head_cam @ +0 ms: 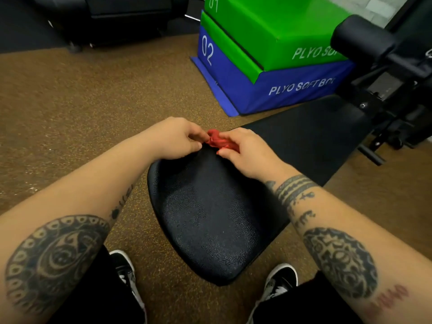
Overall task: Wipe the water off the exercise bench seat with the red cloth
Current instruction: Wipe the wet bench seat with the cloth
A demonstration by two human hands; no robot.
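Seat of the bench (pixel 210 218) is running lengthwise toward the person; the red cloth (pixel 216 140) is lying bunched at its far end, left hand (pixel 173 139) and right hand (pixel 247 150) both pinching it.

At far end of seat (pixel 210 218), cloth (pixel 218 141); stacked boxes (pixel 268 66) beyond, back pad (pixel 315 136) rightward.

Mostly covered between left hand (pixel 174 139) and right hand (pixel 248 153): red cloth (pixel 217 141), bunched; extent not determinable. Concealed under both hands: far end of bench seat (pixel 210 218). Not discernible on seat: water. Cut off at top edge: green box (pixel 275 26), lettering blocked by roller pad (pixel 363 40). Cut off at right edge: bench frame (pixel 395 120).
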